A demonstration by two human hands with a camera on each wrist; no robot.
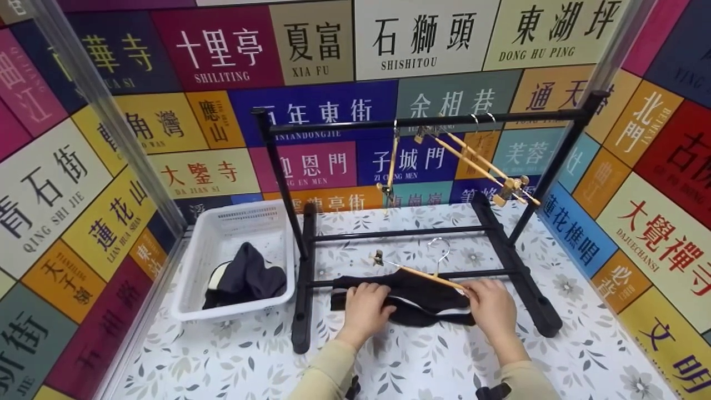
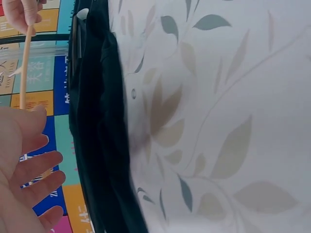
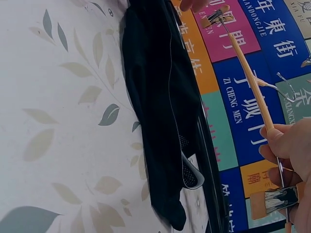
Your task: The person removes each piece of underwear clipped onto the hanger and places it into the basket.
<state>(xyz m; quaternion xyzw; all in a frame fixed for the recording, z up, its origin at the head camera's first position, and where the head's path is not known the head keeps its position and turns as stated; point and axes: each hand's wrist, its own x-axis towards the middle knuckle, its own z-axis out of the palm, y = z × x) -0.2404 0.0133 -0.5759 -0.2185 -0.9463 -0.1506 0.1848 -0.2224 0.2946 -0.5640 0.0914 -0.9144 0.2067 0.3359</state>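
Observation:
A wooden clip hanger (image 1: 423, 273) with a metal hook is held in my right hand (image 1: 493, 308), thumb and fingers pinching the bar near one clip, as the right wrist view shows. Below it a black garment (image 1: 425, 294) lies spread on the patterned table, a dotted lining showing at one folded edge in the right wrist view. In the head view my left hand (image 1: 365, 312) is at the garment's left part. The left wrist view shows that hand (image 2: 26, 165) with loosely bent, spread fingers, nothing visible held in them.
A black garment rack (image 1: 339, 127) stands behind and around the garment, its feet on both sides. Several wooden clip hangers (image 1: 469, 151) hang from its top bar. At the left is a white plastic basket (image 1: 250, 219) holding dark cloth (image 1: 247, 272). Colourful sign-covered walls enclose the table.

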